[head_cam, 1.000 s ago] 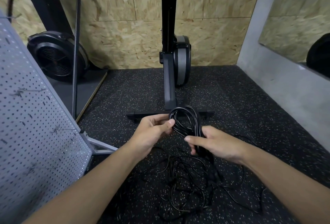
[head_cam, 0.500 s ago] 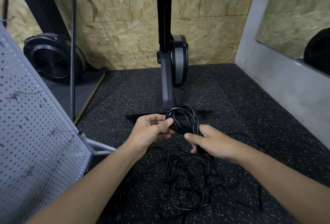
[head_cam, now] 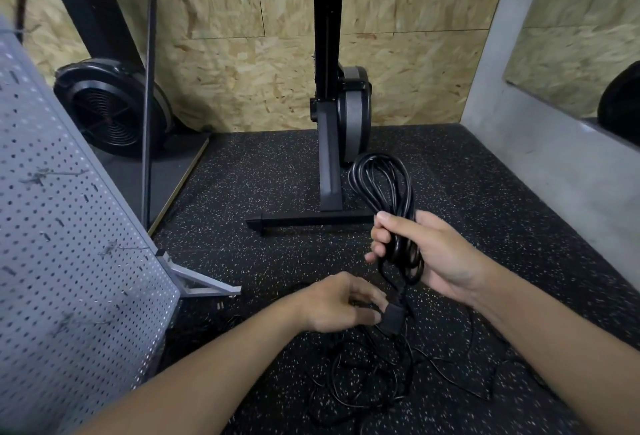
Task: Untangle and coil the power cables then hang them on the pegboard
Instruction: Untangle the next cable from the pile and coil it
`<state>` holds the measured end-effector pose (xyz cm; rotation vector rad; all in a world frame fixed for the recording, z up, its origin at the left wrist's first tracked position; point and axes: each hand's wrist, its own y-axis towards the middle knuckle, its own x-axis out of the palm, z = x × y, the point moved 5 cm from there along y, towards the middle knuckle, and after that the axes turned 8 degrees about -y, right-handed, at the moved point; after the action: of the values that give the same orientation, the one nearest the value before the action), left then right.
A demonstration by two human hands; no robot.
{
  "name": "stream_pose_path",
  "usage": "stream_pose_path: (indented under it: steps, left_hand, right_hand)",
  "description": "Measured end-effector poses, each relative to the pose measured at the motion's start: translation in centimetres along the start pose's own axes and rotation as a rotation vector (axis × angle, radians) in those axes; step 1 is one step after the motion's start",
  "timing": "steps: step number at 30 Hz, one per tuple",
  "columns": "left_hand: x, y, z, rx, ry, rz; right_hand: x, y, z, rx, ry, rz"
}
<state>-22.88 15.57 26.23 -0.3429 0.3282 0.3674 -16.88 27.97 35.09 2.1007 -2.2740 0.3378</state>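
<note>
Power cable [head_cam: 384, 185] first: we have one wound into a bundle of long loops, held up off the floor [head_cam: 263, 174], in front of the foot bar of the exercise machine [head_cam: 311, 219]. Our right hand [head_cam: 436, 254] has its grip wrapped round the lower part of the bundle, fingers and thumb curled about the strands, and the loops stand up out of the fist. A short tail hangs from the bundle down to the plug [head_cam: 393, 318]. Our left hand [head_cam: 332, 303] lies low, back upward, its fingers stretched toward that plug. We cannot tell whether its grip pinches the plug or only touches it. We judge the coiling of this cable all but finished, with securing the loose end as the step in hand. The next move calls for taking the plug firmly and winding the tail round the waist of the bundle or tucking it through, without letting the loops slip from the right fist. Below both hands, toward the near edge of the floor, the thinner cables [head_cam: 374, 386] are still a tangle. At the floor's left edge leans the pegboard [head_cam: 69, 261], with wire hooks [head_cam: 45, 176] that carry nothing yet.
</note>
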Motion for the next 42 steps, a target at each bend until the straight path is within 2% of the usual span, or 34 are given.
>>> stream_pose_path:
  steps: [3,5,8,12,14,19,22,25,28,32,36,39,42]
  left_hand:
    - [-0.5,0.3,-0.1,0.038,-0.156,0.098]
    - [-0.5,0.3,0.5,0.093,-0.201,0.075]
    - [0.2,0.1,1.8,0.132,-0.153,0.010]
    - [-0.3,0.0,1.5,0.127,-0.102,0.044]
    - [-0.7,-0.1,0.7,0.088,-0.057,0.033]
    - [-1.2,-0.4,-0.1,-0.079,-0.136,0.027]
    - [-2.1,-0.8,1.7,0.020,0.155,0.150]
    - [-2.8,-1.6,4.4,0.251,0.420,0.309]
    - [-4.4,-2.5,5.5,0.443,0.393,0.474]
    - [-5.0,-3.3,6.7,0.637,0.382,0.581]
    - [-5.6,-3.6,6.8,0.630,0.335,0.649]
    - [-5.8,-3.6,6.7,0.596,0.293,0.654]
    - [-5.6,-3.6,7.0,0.589,0.275,0.673]
  right_hand:
    - [-0.1,-0.2,-0.2,0.010,-0.006,-0.024]
    - [0.0,-0.3,-0.2,0.019,-0.008,-0.040]
    - [0.5,-0.4,-0.3,0.020,0.043,-0.057]
    - [0.2,-0.2,-0.7,-0.013,-0.029,-0.002]
    - [-1.2,0.1,-0.8,-0.058,-0.191,0.132]
    - [-5.6,-0.1,-1.9,-0.097,-0.673,0.546]
    - [-7.3,-0.7,-2.5,-0.062,-1.042,0.646]
    - [-6.9,-0.4,-1.6,-0.014,-1.269,0.505]
    - [-5.1,-0.2,-0.6,-0.024,-1.460,0.319]
    - [-2.8,-0.3,0.9,0.060,-1.461,0.108]
    - [-1.5,-1.1,1.8,0.163,-1.135,-0.105]
    - [-0.5,-1.4,2.0,0.156,-1.224,-0.216]
    - [0.3,-1.2,2.2,0.155,-1.290,-0.231]
